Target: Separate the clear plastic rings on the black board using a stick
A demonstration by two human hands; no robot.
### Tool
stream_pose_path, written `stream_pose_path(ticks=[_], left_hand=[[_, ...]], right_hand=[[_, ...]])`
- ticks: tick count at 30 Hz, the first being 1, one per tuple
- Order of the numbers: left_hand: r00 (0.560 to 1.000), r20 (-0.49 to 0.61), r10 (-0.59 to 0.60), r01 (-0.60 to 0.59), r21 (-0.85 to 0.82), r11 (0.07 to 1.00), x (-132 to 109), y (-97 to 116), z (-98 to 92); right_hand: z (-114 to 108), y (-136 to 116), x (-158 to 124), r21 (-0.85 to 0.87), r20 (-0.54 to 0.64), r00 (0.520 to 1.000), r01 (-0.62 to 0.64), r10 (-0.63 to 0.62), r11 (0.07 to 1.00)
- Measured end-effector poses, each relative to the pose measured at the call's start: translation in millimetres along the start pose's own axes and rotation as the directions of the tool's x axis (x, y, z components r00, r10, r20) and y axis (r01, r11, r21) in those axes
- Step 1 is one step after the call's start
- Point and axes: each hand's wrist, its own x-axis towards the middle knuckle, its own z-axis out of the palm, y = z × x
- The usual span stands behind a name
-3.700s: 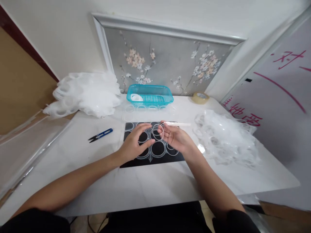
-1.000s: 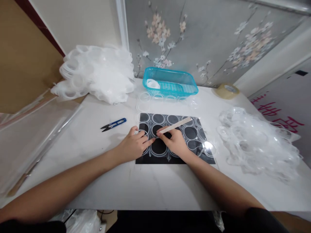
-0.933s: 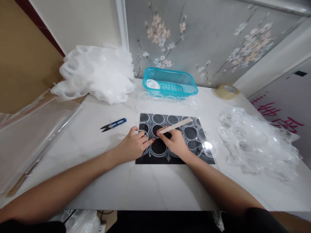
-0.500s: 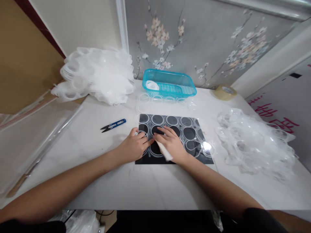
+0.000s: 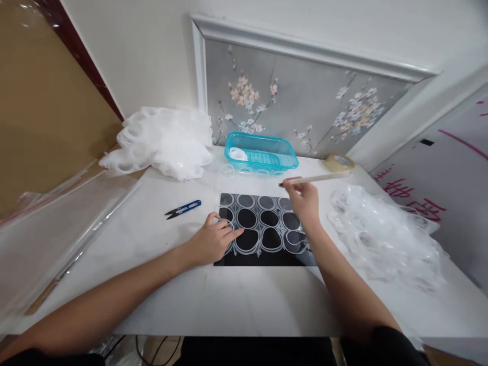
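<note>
On the black board (image 5: 267, 259) lies a clear plastic sheet of joined rings (image 5: 247, 238), some of them bent out of round. My left hand (image 5: 215, 238) rests palm down at its left end, thumb and fingers apart, touching the rings. My right hand (image 5: 303, 201) is raised over the board's right side, fingers closed round a pale, slim strip (image 5: 324, 177) that points to the right. What the strip is made of cannot be told. Blue-handled thread snips (image 5: 183, 209) lie to the left of the board.
Behind the board stands a turquoise basket (image 5: 263, 165) with white rings (image 5: 238, 154) inside. Plastic ring sheets are heaped at the back left (image 5: 163, 142) and on the right (image 5: 381, 239). A tape roll (image 5: 339, 162) sits at the back right. Clear film (image 5: 76, 229) covers the left side.
My right hand has lifted off the rings, moving up and right with the pale strip. My left hand stays on the sheet. The view has tilted upward.
</note>
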Motion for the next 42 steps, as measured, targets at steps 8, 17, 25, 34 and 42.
stream_pose_path(ticks=[8, 17, 25, 34, 42], left_hand=[[0.951, -0.232, 0.205, -0.204, 0.028, 0.978, 4, 15, -42.6], [0.95, -0.299, -0.093, 0.04, -0.18, 0.983, 5, 15, -46.5], [0.989, -0.019, -0.145, 0.118, -0.476, 0.872, 3, -7, -51.7], [0.989, 0.039, -0.143, 0.146, -0.434, 0.889, -14, -42, -79.9], [0.932, 0.362, 0.015, 0.171, -0.474, 0.864, -21, -25, -57.9]], right_hand=[[18, -36, -74, 0.465, 0.705, 0.666, -0.694, 0.245, 0.55], [19, -54, -84, 0.467, 0.814, 0.581, -0.664, 0.01, 0.584], [16, -79, -55, 0.287, 0.944, 0.267, -0.384, -0.191, 0.878], [77, -37, -60, 0.211, 0.685, 0.728, -0.175, -0.018, 0.962], [96, -20, -80, 0.152, 0.571, 0.816, 0.0, -0.088, 0.988]])
